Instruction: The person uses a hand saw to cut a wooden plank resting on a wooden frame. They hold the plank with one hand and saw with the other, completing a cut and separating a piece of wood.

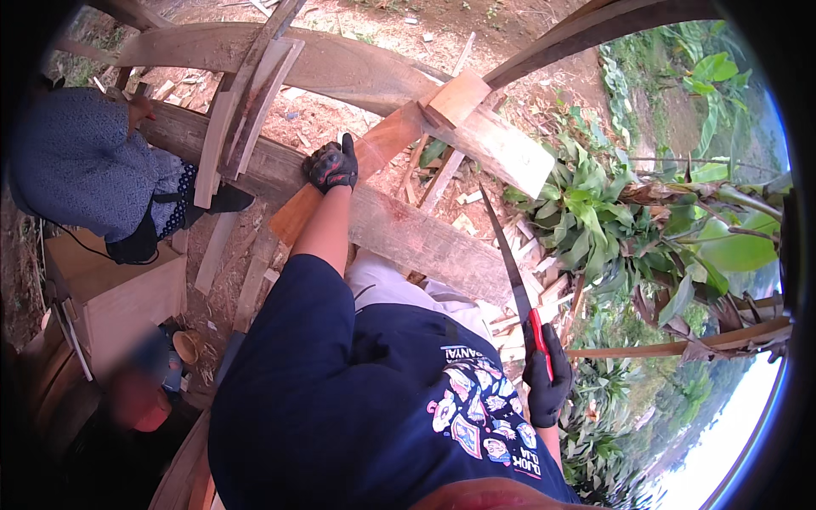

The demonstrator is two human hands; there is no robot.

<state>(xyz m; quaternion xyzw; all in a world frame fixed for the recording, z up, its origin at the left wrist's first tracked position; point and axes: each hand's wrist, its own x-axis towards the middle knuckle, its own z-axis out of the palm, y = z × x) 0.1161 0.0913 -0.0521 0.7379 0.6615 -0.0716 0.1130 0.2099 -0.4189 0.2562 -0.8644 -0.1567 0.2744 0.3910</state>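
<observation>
My right hand [546, 374], in a dark glove, is closed around the red handle of a hand saw [508, 255]. The saw's long blade points up and away, to the right of a weathered beam [425, 242] and apart from the wood. My left hand [331, 163], in a black glove with red marks, is closed on a reddish-brown board [389, 144], thumb sticking up. This board lies slantwise across the weathered beam, its far end by a short wood block [457, 98] on the far beam [340, 64]. The fingers' underside is hidden.
Several narrow strips [246, 110] lean across the beams at left. A person in a patterned blue garment [93, 161] stands there, beside a wooden box [127, 297]. Another person is at lower left. Offcuts litter the ground; leafy plants [586, 204] grow at right.
</observation>
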